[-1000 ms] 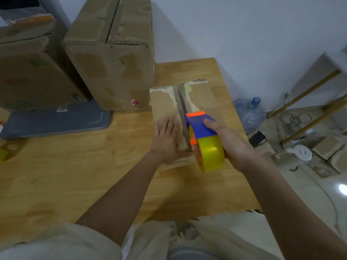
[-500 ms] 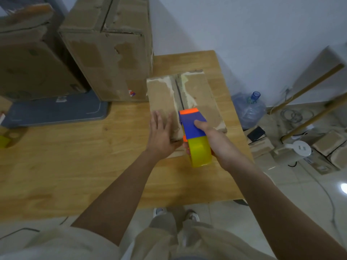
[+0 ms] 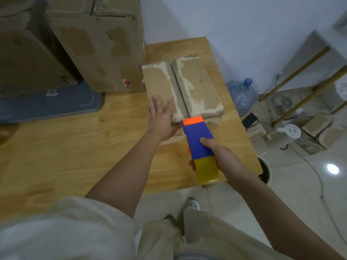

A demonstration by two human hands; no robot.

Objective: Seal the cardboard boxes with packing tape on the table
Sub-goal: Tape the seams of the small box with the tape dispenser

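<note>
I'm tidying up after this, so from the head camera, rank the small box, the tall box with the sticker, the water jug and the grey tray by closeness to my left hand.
From the left hand:
1. Small box, under the fingers.
2. Tall box, behind, left.
3. Grey tray and water jug, on opposite sides: too close to call.

The left hand (image 3: 161, 117) lies flat, fingers spread, on the near left flap of a small brown cardboard box with torn pale patches (image 3: 197, 87); its dark centre seam runs away just right of the fingers. The right hand (image 3: 221, 156) grips a blue, orange-tipped tape dispenser holding a yellow roll (image 3: 200, 145), its orange tip touching the box's near edge beside the left thumb. Beyond the left hand stands a tall worn cardboard box (image 3: 101, 49) on the light wooden table (image 3: 65, 147).
</note>
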